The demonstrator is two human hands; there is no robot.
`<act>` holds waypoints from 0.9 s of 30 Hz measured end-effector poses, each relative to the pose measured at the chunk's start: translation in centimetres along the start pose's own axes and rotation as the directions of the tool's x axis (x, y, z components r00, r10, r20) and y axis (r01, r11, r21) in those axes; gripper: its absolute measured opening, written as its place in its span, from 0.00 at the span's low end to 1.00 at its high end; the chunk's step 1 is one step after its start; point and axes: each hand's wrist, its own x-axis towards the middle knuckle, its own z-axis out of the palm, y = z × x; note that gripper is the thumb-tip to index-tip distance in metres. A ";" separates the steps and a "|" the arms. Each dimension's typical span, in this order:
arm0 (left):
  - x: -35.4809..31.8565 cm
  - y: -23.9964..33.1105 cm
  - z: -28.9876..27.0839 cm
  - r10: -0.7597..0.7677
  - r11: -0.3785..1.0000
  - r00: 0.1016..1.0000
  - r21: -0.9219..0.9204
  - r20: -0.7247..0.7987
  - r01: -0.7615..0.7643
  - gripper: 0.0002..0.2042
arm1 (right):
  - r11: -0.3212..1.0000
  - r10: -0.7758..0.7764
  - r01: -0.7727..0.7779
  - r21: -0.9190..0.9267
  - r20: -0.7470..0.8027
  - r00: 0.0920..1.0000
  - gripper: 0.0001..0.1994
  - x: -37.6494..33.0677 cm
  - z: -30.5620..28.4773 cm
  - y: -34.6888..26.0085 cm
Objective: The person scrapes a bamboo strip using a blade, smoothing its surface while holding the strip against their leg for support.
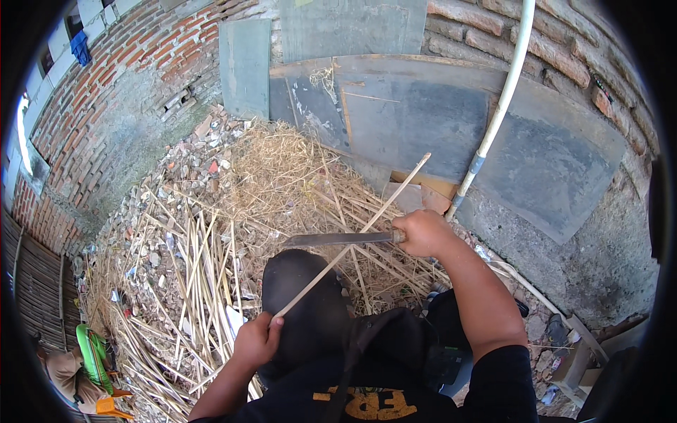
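Note:
My left hand is closed round the lower end of a long, pale bamboo strip. The strip slants up and away to the right. In my right hand is the handle of a machete, its dark blade pointing left. The blade crosses over the strip around its middle; whether it cuts in or only rests there I cannot tell. Below the crossing, my dark-clad knee sits under the strip.
Many cut bamboo strips lie on the rubble at left. Beyond my knee is a heap of straw-like shavings. A white pipe rises before grey boards at right. Another person is at the lower left beside a green object.

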 end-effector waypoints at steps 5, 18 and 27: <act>0.3 0.2 0.1 0.023 0.998 1.000 0.062 -0.013 -0.022 0.18 | 0.997 -0.037 0.034 0.062 0.046 0.998 0.11 0.5 0.5 -0.5; 0.5 -0.1 0.4 0.046 0.992 0.999 0.120 -0.021 -0.044 0.18 | 0.999 -0.033 0.028 0.046 0.110 0.993 0.13 0.9 0.9 -0.8; 0.4 0.2 0.2 0.024 0.992 0.999 0.123 -0.026 -0.020 0.18 | 0.999 0.041 -0.045 0.030 0.112 0.993 0.12 0.8 0.6 -1.5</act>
